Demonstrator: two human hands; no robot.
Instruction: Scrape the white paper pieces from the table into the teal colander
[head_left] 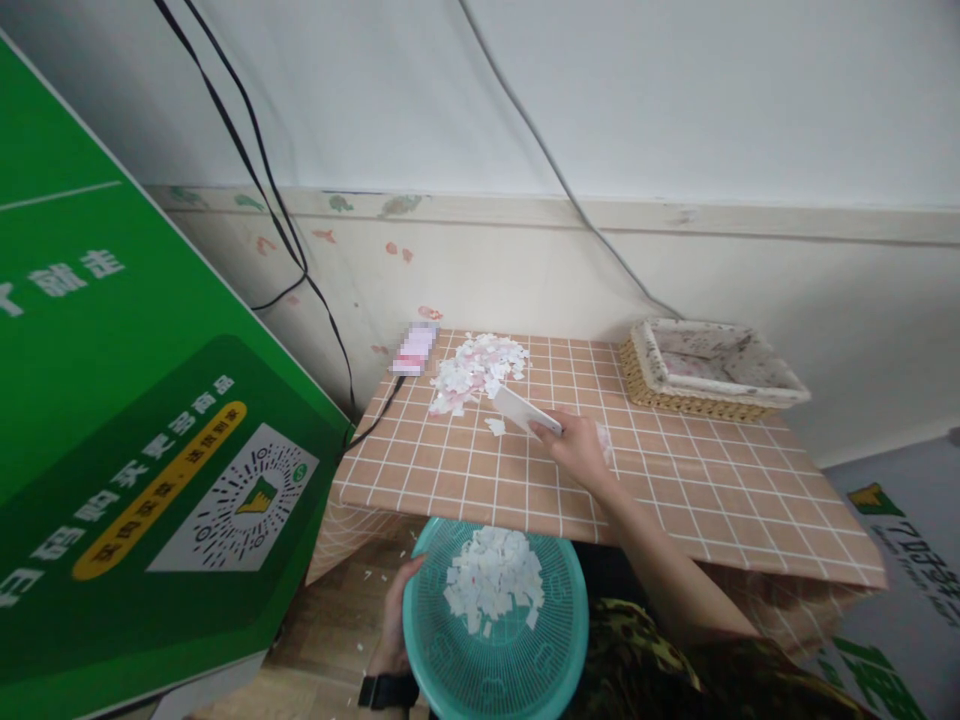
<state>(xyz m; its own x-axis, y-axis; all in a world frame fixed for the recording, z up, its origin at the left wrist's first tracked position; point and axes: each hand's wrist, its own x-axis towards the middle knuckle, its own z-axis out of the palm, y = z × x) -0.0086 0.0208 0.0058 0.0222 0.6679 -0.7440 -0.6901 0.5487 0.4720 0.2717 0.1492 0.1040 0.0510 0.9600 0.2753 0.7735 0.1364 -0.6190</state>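
While the left hand grips the teal basket, presumably to steady it, the right hand holds a white card by one end, leaving the other free near paper scraps on the table.

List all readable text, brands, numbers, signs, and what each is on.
"就走": green board, top; preceding character cut off.
"码购买更多商品": same board; first character cut off.
"买肉买菜,送货到家": yellow strip.
QR code: no readable words.
Grey panel, right: characters too blurred or cut off.
Pink object: pixelated, unreadable.
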